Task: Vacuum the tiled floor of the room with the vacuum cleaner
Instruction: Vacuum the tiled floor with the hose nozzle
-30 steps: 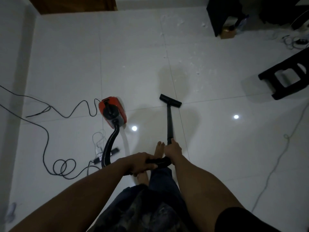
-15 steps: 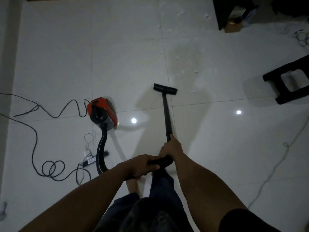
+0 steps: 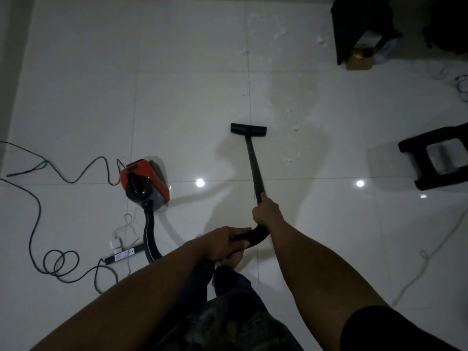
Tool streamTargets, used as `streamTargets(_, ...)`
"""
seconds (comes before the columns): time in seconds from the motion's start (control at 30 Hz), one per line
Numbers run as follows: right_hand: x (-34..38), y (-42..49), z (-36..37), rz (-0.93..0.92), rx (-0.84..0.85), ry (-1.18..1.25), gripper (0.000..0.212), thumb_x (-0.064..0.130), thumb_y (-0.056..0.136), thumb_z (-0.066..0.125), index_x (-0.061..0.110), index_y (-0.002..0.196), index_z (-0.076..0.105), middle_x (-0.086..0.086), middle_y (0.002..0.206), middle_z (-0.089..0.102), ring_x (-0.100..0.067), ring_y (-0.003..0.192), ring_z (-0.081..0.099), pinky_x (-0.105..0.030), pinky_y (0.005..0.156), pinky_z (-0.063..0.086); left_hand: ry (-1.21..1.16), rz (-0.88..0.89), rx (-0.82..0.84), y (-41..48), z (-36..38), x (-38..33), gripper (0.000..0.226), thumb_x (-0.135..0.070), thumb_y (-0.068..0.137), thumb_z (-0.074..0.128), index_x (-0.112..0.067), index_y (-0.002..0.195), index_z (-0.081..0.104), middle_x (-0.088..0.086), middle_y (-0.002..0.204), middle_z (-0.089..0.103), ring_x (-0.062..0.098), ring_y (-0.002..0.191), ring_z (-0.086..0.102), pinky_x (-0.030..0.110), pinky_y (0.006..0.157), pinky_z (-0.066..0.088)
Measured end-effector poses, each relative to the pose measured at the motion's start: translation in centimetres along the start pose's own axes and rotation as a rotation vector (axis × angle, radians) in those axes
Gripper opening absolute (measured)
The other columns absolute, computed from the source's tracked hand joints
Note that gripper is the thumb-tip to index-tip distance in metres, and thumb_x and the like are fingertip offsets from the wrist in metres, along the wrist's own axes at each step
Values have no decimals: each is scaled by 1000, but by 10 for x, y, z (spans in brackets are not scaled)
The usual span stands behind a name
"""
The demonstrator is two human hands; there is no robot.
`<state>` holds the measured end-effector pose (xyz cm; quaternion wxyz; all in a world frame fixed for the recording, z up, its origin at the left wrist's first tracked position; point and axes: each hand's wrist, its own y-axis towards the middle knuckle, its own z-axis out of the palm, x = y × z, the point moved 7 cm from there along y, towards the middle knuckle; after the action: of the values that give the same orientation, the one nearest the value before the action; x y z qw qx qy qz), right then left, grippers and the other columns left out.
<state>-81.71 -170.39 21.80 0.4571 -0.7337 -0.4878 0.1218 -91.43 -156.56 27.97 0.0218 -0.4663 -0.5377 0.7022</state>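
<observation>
The red and black vacuum cleaner (image 3: 143,183) stands on the white tiled floor (image 3: 190,84) at the left, its black hose (image 3: 149,236) curving down to my hands. My right hand (image 3: 266,211) grips the black wand (image 3: 254,165) near its lower end. My left hand (image 3: 222,243) holds the curved black handle behind it. The flat floor nozzle (image 3: 248,129) lies on the tiles ahead. White crumbs of debris (image 3: 291,115) are scattered to the right of the nozzle and further up along the tile joint.
A black power cable (image 3: 35,214) loops across the floor at left, by a power strip (image 3: 124,255) with a white charger. A black stool (image 3: 435,158) stands at right, dark furniture (image 3: 359,24) and a cardboard box (image 3: 359,62) top right. A thin white cord (image 3: 425,254) runs along the right.
The nozzle has been pushed forward along the tile joint toward the white debris. My view has moved forward with it; both hands keep their hold.
</observation>
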Motion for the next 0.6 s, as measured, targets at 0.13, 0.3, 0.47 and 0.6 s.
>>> streamTargets(0.13, 27, 20, -18, -14, -8, -46, 71, 14, 92, 45, 28, 156, 18, -15, 133, 54, -32, 111, 59, -36, 86, 50, 52, 4, -7, 18, -28, -15, 60, -49, 100, 51, -35, 155, 31, 10, 108, 73, 24, 84, 73, 35, 88, 58)
streamTargets(0.3, 73, 58, -47, -28, -30, -72, 72, 14, 91, 45, 30, 156, 19, -13, 131, 55, -31, 110, 59, -39, 91, 52, 60, 2, 21, 45, -82, -38, 62, -53, 99, 49, -37, 155, 29, 18, 118, 65, 20, 86, 71, 40, 85, 59)
streamTargets(0.47, 127, 95, -78, -33, -38, -96, 70, 14, 91, 45, 28, 155, 22, -12, 133, 54, -31, 113, 57, -38, 88, 50, -4, 16, 9, 66, -146, -62, 59, -48, 100, 51, -40, 154, 29, 16, 79, 63, 19, 49, 57, 34, 54, 55)
streamTargets(0.6, 163, 115, -92, -43, -36, -132, 66, 14, 92, 46, 25, 153, 25, -13, 130, 54, -31, 109, 58, -37, 83, 51, -4, 7, -8, 73, -187, -76, 55, -52, 99, 51, -45, 151, 34, 1, 69, 62, 15, 45, 56, 21, 46, 48)
